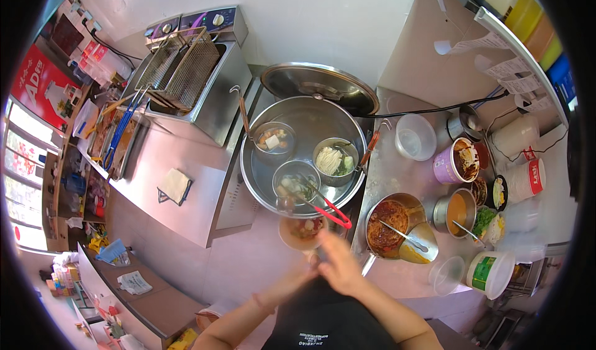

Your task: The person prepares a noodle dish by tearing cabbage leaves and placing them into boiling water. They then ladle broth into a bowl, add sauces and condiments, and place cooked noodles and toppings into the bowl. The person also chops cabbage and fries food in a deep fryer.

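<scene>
Just beyond my hands, at the near rim of a large steel pot (246, 173), sits a round bowl (291, 243) with reddish broth and food pieces. My right hand (343, 268) is motion-blurred at the bowl's right side, its fingers stretched out and thumb apart, with nothing seen in it. Close against it is my left hand (308, 270), partly hidden by the right and blurred, so its grip is unclear. Three strainer baskets are in the pot: one with a white cube (272, 141), one with enoki mushrooms (329, 160), one with pale food (291, 187). Red-handled tongs (333, 212) lie across the last.
The steel lid (321, 87) leans behind the pot. Left stands a deep fryer (219, 94) with wire baskets; a folded cloth (174, 185) lies before it. To the right are a pot of red sauce (386, 229) with a ladle, an orange-sauce pot (454, 212) and a white tub (493, 275).
</scene>
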Motion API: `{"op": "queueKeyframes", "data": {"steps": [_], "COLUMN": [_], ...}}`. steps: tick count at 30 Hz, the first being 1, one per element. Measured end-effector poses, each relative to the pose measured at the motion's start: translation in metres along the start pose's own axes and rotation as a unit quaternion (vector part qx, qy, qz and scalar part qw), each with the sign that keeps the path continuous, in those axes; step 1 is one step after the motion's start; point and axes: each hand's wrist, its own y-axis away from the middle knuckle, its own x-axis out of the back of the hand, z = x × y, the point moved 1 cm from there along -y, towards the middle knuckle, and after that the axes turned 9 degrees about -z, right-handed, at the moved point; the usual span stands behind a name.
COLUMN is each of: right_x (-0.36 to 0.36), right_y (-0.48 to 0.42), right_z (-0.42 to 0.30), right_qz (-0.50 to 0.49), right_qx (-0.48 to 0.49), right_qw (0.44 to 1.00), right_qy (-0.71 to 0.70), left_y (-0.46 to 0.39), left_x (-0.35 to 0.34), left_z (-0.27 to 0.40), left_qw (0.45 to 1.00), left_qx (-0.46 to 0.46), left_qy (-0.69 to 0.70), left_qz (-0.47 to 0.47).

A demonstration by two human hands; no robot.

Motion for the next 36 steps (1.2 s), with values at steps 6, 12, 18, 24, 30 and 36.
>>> {"op": "queueKeyframes", "data": {"steps": [6,12,18,24,30,36], "right_x": [0.026,0.122,0.14,0.162,0.135,0.119], "right_y": [-0.025,-0.109,-0.177,-0.205,-0.224,-0.152], "right_z": [0.026,0.095,0.129,0.123,0.126,0.117], "right_qz": [-0.048,0.28,0.18,0.198,0.197,0.318], "right_qx": [0.031,-0.153,-0.264,-0.096,-0.11,-0.005], "right_qw": [0.993,0.947,0.947,0.969,0.974,0.947], "right_qy": [0.1,0.037,0.0,0.115,0.012,-0.041], "left_y": [0.057,0.063,0.058,0.074,0.065,0.068], "left_x": [-0.051,-0.013,0.003,0.011,0.016,-0.012], "left_z": [0.098,0.062,0.016,0.009,0.014,0.05], "left_qw": [0.96,0.951,0.949,0.943,0.931,0.939], "left_qx": [-0.257,-0.052,-0.115,-0.084,-0.14,-0.071], "left_qy": [-0.106,-0.075,-0.176,-0.164,-0.129,-0.264], "left_qz": [0.031,0.294,0.237,0.278,0.31,0.208]}}
